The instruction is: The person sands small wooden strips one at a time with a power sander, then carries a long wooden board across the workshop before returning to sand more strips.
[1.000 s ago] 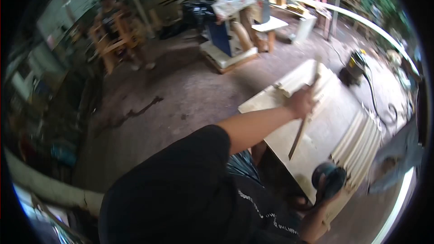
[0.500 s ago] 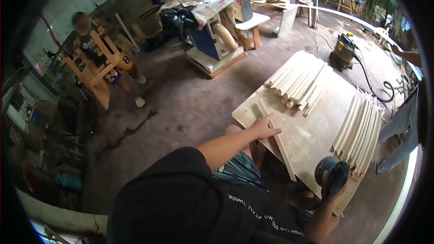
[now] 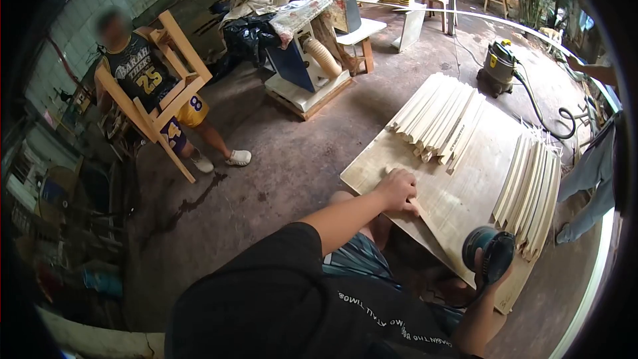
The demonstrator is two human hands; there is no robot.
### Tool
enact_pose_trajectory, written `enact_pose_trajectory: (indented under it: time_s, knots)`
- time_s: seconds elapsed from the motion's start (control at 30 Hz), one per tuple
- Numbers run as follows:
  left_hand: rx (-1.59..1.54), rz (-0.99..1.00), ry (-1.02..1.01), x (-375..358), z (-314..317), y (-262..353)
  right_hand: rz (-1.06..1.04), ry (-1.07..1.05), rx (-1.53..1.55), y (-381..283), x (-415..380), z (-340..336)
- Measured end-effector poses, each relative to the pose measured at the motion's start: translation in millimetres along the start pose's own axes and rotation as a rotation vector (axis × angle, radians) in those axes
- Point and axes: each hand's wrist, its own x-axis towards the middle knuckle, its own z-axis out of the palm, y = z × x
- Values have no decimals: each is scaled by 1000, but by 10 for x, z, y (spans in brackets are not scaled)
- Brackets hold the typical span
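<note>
The slim, pale wooden strip is over the near edge of the broad, pale plywood board, running slantwise, and from where I stand I can't tell whether it rests flat or is raised a little. It looks light and fairly stiff, though thin enough, I'd guess, to flex or split if pressed hard at an unsupported end. Bare and squared, it should give decent grip, with splinters along the edges the likeliest bother; around the middle or toward the far end seems the sensible hold, fingers clear of the other end.

The person's left hand has it just so, fingers curled narrowly over the upper part. The lower end comes close to the black, round-headed handheld sander; whether they touch, I can't say. The right hand is wrapped around that tool, which looks the heavier thing by far.

Farther out on the board lie two bundles of similar strips, a far one and a right-hand one. Beyond stands a yellow-and-black drum vacuum, and across the floor another person carries an orange-brown wooden frame.
</note>
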Motion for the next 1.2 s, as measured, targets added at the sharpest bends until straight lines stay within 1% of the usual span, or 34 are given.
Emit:
enact_pose_trajectory:
  time_s: [0.03, 0.13, 0.17, 0.23, 0.27, 0.33, 0.37, 0.43, 0.47, 0.53, 0.57, 0.6, 0.63, 0.67, 0.7, 0.8, 0.9, 1.0, 1.1, 1.2]
  knots:
    - [18, 77, 33, 18, -11, 14, -35, 27, 4, -15, 0, -9]
    - [-33, -129, -84, -51, 86, 151, 33, 31, 64, -19, 1, -2]
    - [-102, -90, -9, -96, 150, 153, 5, 27, 60, -31, 8, -3]
    - [-105, -109, -112, -59, 122, 217, -44, 15, 40, -35, 11, -34]
    - [-107, -121, -163, -48, 117, 230, -30, 9, 21, 29, -4, -18]
    - [-83, -29, -59, -25, 210, 223, 0, -10, -16, 166, -45, 39]
    - [-74, 18, -10, -21, 226, 217, -15, 17, -33, 60, 15, 74]
    - [2, 71, -20, -12, 271, 125, -8, -8, 120, 469, -41, 318]
    - [-80, 147, 28, -77, 413, 30, -16, -60, -25, 586, -28, 372]
    - [-146, 57, 106, -209, 514, 48, 253, -263, -182, 30, 202, 332]
    - [-242, 20, 129, -174, 379, 132, 228, -163, -68, 41, 218, 361]
    - [-192, -112, 16, -175, 395, 134, 192, -68, 44, 58, 226, 384]
    - [-63, -136, -79, -102, 215, 208, 202, -90, 51, -65, 299, 374]
    - [-60, -81, 24, -110, 248, 176, 141, -51, 123, -65, 340, 412]
    - [-64, -106, 13, -102, 228, 210, 137, -75, 24, -88, 369, 416]
    - [-11, -153, -17, -94, 205, 197, 158, -60, 86, -144, 406, 516]
    - [-2, -166, -11, -112, 209, 293, 237, -155, 3, -131, 357, 457]
    - [-3, -159, 5, -93, 230, 256, 248, -157, 94, -98, 332, 521]
    - [1, -162, 2, -113, 262, 276, 256, -206, 14, -99, 323, 522]
    - [23, -170, -22, -102, 227, 298, 212, -233, -28, -133, 348, 553]
